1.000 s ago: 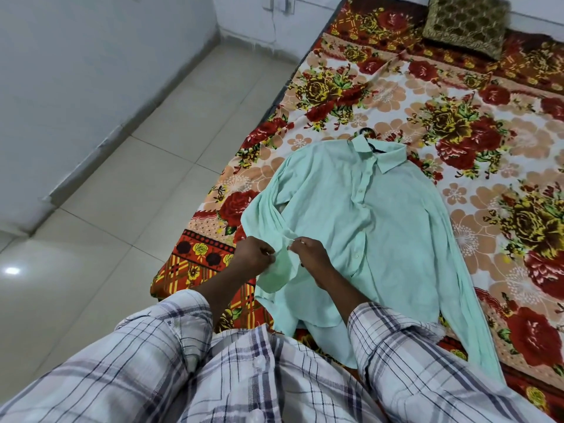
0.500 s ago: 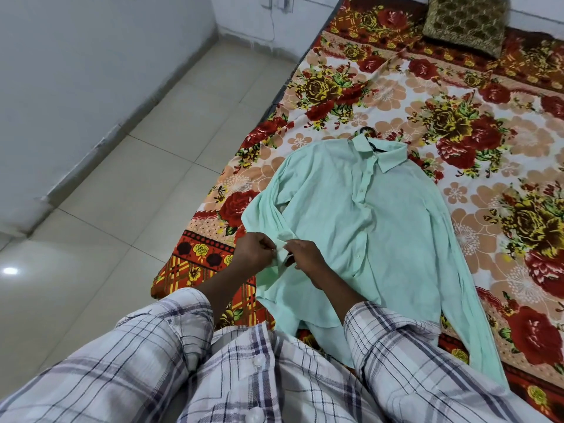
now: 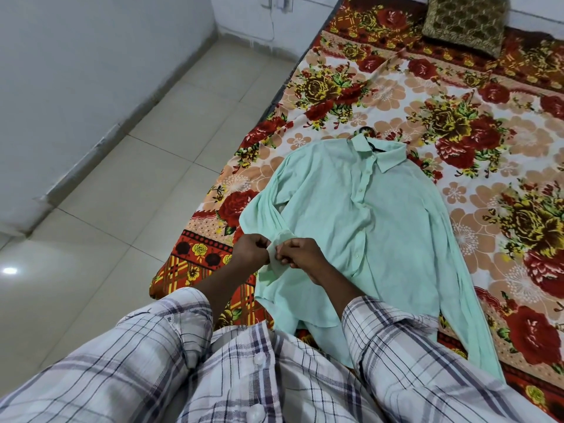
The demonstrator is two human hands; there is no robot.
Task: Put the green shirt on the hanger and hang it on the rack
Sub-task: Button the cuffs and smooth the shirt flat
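Green shirt (image 3: pixel 381 227) lies face up and buttoned on the flowered bedspread (image 3: pixel 457 96), spread out close to the bedspread's left edge with its collar pointing towards the far end. From my seat I can see the dark hook of the hanger (image 3: pixel 367 131) poking out past the collar and resting on the bedspread; the rest of the hanger is hidden under the cloth, so I cannot tell how it sits in the shoulders. One shirt sleeve runs straight down towards the near edge of the bedspread. The other sleeve bends along the left edge of the bedspread, and its cuff (image 3: pixel 276 257) is raised between the two hands. The left hand (image 3: pixel 250 250) has its fingers curled and pinches the cuff from the side nearer that edge; the right hand (image 3: pixel 302 254) pinches the same cuff from the other side, fingers curled too, the two hands almost touching. Both forearms come out of rolled plaid sleeves (image 3: pixel 396 346) at the near end of the bedspread. A brown patterned cushion (image 3: pixel 465 22) sits at the far end of the bedspread. Pale floor tiles (image 3: pixel 137 178) lie beyond the bedspread's left edge.
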